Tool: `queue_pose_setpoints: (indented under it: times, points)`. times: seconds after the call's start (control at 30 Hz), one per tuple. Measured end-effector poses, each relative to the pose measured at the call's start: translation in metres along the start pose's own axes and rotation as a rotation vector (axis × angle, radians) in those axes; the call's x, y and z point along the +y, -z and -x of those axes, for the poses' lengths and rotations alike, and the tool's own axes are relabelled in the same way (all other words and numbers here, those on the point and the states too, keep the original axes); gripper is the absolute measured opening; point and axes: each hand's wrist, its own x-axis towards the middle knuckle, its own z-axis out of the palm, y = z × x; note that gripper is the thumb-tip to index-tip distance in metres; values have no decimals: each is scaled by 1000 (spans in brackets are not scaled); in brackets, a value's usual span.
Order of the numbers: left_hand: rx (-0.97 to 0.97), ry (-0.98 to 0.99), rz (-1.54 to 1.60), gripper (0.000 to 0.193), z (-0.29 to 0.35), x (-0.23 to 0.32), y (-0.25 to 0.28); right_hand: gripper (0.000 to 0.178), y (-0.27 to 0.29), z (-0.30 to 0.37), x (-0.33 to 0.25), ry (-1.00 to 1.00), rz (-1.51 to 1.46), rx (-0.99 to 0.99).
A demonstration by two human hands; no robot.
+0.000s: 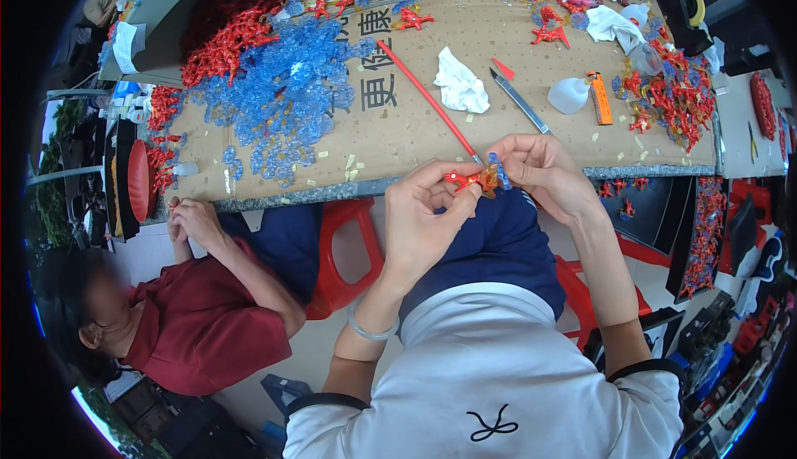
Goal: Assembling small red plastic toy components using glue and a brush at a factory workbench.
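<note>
A small red and orange plastic figure (488, 182) is pinched between the fingers of my left hand (423, 214), close to the table's front edge. My right hand (548, 175) has its thumb and fingers closed on a clear blue piece (496, 163) at the figure's right side. The blue piece touches the figure; whether it is fastened to it I cannot tell. Just beyond my hands lies a thin red stick (427, 98), its near end close to my left fingers. A craft knife (519, 102) rests on the cardboard beside a crumpled white tissue (462, 83).
Heaps of clear blue pieces (286, 77) and red figures (224, 56) cover the table's left. To the right are a white squeeze bottle (569, 95), an orange box (600, 99) and more figures (672, 98). A co-worker in a dark red shirt (207, 318) sits at left.
</note>
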Motion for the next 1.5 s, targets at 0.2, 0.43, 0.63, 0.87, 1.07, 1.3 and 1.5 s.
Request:
queue_pose_setpoints:
  times: [0.2, 0.43, 0.63, 0.87, 1.07, 1.3, 1.5]
  points:
    - [-49, 102, 76, 18, -1, 3, 6, 37, -6, 0, -4, -7, -41, 31]
    - [-48, 61, 50, 17, -1, 5, 4, 36, -9, 0, -13, 24, 48, 37]
    - [-61, -36, 128, 21, -2, -3, 4, 34, -10, 9, -19, 144, 192, 171]
    - [-63, -177, 63, 22, -12, -5, 13, 33, 43, -2, -12, 918, 920, 1013]
    - [-142, -58, 225, 26, -12, -4, 13, 46, 81, -25, 0, 757, 1048, 754]
    - [-314, 133, 541, 29, -10, -5, 22, 57, 19, 17, -8, 453, 550, 330]
    - [-317, -53, 393, 29, -15, -8, 19, 53, -7, 53, -5, 473, 611, 231]
